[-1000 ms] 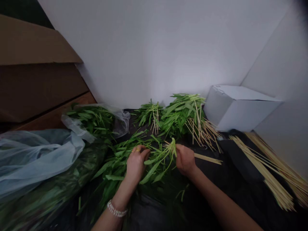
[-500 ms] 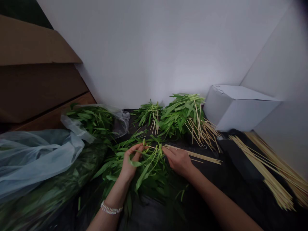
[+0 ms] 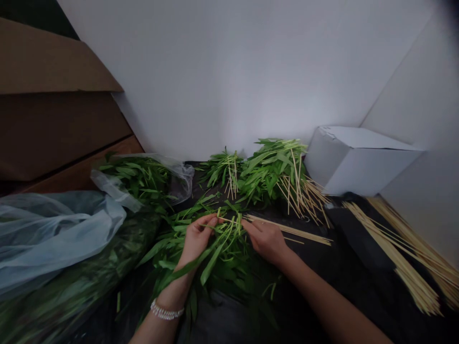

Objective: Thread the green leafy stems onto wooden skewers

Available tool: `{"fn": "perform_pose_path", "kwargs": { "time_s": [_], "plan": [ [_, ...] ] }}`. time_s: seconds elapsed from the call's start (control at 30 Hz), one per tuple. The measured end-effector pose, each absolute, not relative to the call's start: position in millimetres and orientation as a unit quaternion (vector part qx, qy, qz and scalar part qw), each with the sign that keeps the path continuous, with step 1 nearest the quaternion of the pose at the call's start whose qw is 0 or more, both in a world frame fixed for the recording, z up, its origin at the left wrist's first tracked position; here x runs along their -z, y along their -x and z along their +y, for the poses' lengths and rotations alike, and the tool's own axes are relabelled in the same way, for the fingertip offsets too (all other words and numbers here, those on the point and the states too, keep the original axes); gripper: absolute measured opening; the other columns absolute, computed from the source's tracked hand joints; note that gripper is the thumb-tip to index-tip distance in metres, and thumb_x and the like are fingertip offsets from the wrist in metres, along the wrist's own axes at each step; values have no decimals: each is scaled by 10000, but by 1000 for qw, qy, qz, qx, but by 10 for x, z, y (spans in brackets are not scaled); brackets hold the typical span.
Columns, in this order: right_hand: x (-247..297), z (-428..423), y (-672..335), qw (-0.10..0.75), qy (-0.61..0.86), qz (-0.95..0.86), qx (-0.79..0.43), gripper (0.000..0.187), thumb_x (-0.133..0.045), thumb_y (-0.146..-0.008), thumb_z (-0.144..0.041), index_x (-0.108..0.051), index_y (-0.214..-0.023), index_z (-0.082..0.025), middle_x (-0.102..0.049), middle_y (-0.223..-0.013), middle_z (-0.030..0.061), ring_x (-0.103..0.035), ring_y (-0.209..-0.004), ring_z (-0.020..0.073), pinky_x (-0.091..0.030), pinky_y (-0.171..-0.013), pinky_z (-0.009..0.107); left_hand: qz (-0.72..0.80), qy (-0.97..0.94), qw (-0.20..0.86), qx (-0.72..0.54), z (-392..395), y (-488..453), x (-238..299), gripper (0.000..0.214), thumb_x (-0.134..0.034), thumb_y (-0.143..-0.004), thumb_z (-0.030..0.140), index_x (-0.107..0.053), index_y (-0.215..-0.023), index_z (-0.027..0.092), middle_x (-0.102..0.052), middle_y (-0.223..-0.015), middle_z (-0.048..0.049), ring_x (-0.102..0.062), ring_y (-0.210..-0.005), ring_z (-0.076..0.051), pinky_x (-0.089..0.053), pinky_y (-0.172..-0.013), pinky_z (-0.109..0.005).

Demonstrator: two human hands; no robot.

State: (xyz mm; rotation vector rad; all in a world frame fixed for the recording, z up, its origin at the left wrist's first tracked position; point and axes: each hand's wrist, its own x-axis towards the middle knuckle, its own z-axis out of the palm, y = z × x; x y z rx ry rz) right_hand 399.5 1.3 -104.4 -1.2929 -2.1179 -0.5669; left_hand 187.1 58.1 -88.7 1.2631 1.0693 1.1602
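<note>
My left hand, with a beaded bracelet at the wrist, is closed in a pinch on a green stem at the left end of a thin bamboo skewer. Across from it, my right hand is closed on the skewer beside several stem ends threaded side by side. Long-leaved greens hang from those stems toward me. Under and beside my left hand lies a loose heap of leaves. Several loose skewers lie just beyond my right hand.
Skewered greens stand at the back in a small bunch and a larger pile. Bagged greens and a plastic bag lie left, below a cardboard box. Skewer bundles and a white box are right.
The stem in my left hand has shifted slightly right along the skewer. One leaf that curled over my left hand now hangs across the wrist. My right hand stays nearly in place.
</note>
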Motion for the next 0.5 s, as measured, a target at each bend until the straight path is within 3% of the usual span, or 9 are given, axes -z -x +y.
{"fn": "perform_pose_path", "kwargs": {
  "time_s": [0.13, 0.5],
  "plan": [
    [1045, 13, -3995, 291, 492, -793, 210, 333, -451, -879, -128, -629, -1159, -162, -622, -707, 20, -553, -588, 132, -370, -572, 265, 447, -524, 534, -491, 567, -1887, 856, 352, -750, -698, 416, -747, -940, 160, -760, -850, -65, -500, -511, -80, -406, -516, -198],
    [1056, 11, -3996, 295, 489, -793, 213, 328, -453, -881, -127, -631, -1155, -154, -610, -703, 16, -541, -582, 133, -362, -562, 276, 457, -494, 548, -497, 582, -1879, 868, 376, -798, -640, 398, -756, -925, 157, -766, -862, -83, -669, -696, -175, -502, -653, -260]
  ]
}}
